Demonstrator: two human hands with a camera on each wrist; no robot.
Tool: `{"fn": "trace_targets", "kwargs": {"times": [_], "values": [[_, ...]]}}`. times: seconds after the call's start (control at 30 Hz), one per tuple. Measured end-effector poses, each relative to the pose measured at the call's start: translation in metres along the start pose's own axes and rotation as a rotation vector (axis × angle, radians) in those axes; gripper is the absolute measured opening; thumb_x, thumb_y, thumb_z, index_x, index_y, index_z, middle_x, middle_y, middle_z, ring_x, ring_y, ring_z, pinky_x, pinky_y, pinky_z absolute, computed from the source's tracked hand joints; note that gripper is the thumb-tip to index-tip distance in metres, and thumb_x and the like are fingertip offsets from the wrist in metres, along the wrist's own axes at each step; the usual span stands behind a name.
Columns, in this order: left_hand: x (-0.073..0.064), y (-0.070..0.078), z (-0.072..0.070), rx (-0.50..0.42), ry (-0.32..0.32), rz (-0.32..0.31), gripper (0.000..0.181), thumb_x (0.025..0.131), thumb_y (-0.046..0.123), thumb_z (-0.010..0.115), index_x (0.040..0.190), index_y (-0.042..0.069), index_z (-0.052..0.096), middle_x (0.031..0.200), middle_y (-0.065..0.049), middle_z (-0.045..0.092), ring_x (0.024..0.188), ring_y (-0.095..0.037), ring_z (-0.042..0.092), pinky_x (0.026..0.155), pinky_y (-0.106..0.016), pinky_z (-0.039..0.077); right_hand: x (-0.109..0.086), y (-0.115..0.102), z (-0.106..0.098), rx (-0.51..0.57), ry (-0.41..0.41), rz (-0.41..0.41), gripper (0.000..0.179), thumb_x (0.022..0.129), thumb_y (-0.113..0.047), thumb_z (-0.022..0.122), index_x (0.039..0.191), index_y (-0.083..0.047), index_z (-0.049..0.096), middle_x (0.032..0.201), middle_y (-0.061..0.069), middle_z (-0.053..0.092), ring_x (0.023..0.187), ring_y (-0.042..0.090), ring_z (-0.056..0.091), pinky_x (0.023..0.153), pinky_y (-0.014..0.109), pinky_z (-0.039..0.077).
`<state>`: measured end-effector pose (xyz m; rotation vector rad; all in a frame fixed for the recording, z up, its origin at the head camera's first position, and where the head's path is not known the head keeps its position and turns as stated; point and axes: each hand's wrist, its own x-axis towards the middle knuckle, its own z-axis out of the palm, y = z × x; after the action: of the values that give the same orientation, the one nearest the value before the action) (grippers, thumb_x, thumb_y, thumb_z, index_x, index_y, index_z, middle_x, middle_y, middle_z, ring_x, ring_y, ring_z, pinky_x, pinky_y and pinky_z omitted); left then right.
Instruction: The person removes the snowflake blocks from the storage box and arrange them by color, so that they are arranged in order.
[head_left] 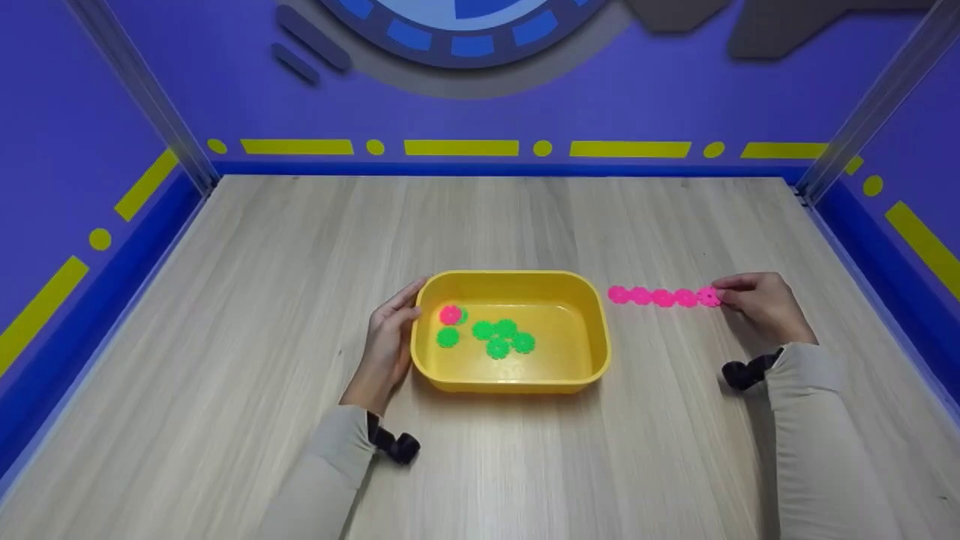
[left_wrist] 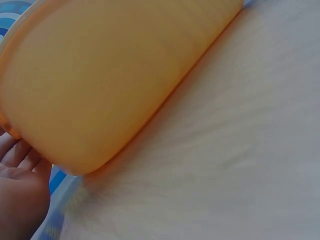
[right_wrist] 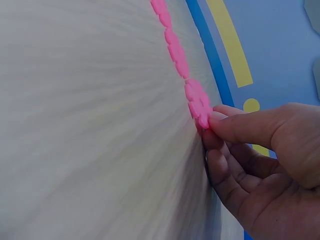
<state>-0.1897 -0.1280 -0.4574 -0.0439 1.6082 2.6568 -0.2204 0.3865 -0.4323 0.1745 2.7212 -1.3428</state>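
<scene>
A chain of several pink flower-shaped plastic discs stretches to the right of the yellow basin. My right hand pinches the disc at its right end between thumb and fingers. In the right wrist view, the thumb lies over that end disc, and the other fingers curl beneath it. My left hand rests against the basin's left end, fingers extended along the outside and thumb at the rim. The left wrist view shows the basin's outer wall, with the fingertips partly hidden behind it.
Inside the basin lie several green flower-shaped discs and one pink disc overlapping a green one. The basin stands on a light wooden table. Blue-purple panels with yellow markings enclose the table's back and sides.
</scene>
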Motion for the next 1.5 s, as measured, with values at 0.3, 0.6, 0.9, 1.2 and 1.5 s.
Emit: {"fn": "trace_targets", "kwargs": {"times": [0.3, 0.6, 0.9, 1.2, 1.5], "values": [[0.0, 0.0, 0.0, -0.009, 0.009, -0.004, 0.053, 0.087, -0.008, 0.042, 0.14, -0.007, 0.042, 0.15, -0.019, 0.04, 0.14, -0.022, 0.037, 0.116, -0.032, 0.031, 0.001, 0.002, 0.001, 0.013, 0.016, -0.005, 0.037, 0.091, -0.011, 0.062, 0.12, 0.013, 0.059, 0.079, -0.022, 0.062, 0.068, -0.004, 0.053, 0.058, 0.015, 0.047], [0.0, 0.0, 0.0, -0.008, 0.005, -0.006, 0.053, 0.088, -0.008, 0.041, 0.141, -0.007, 0.041, 0.151, -0.018, 0.038, 0.141, -0.022, 0.036, 0.115, -0.031, 0.031, 0.001, 0.002, 0.002, -0.014, 0.031, 0.005, 0.038, 0.092, -0.015, 0.062, 0.119, 0.012, 0.06, 0.079, -0.022, 0.061, 0.068, -0.005, 0.054, 0.057, 0.015, 0.047], [-0.001, 0.0, -0.001, -0.006, -0.007, -0.002, 0.053, 0.087, -0.007, 0.043, 0.141, -0.006, 0.042, 0.151, -0.017, 0.038, 0.142, -0.022, 0.034, 0.115, -0.031, 0.031, 0.0, -0.002, -0.002, -0.028, 0.023, 0.042, 0.042, 0.091, -0.022, 0.063, 0.12, 0.008, 0.061, 0.071, -0.019, 0.061, 0.061, -0.002, 0.05, 0.052, 0.018, 0.045], [0.0, 0.001, 0.0, -0.005, 0.016, -0.012, 0.054, 0.087, -0.008, 0.042, 0.141, -0.006, 0.042, 0.151, -0.017, 0.038, 0.142, -0.021, 0.035, 0.115, -0.031, 0.031, -0.001, -0.012, 0.0, -0.113, 0.041, 0.03, 0.04, 0.092, -0.026, 0.061, 0.12, 0.002, 0.064, 0.094, -0.002, 0.068, 0.075, 0.001, 0.059, 0.064, 0.016, 0.051], [0.0, 0.0, 0.0, -0.017, 0.016, -0.018, 0.054, 0.087, -0.008, 0.042, 0.141, -0.007, 0.041, 0.151, -0.017, 0.038, 0.142, -0.021, 0.035, 0.115, -0.031, 0.031, 0.001, -0.027, 0.001, -0.163, 0.022, 0.001, 0.038, 0.092, -0.022, 0.058, 0.122, 0.0, 0.063, 0.121, 0.019, 0.063, 0.086, -0.002, 0.054, 0.07, 0.01, 0.046]]}}
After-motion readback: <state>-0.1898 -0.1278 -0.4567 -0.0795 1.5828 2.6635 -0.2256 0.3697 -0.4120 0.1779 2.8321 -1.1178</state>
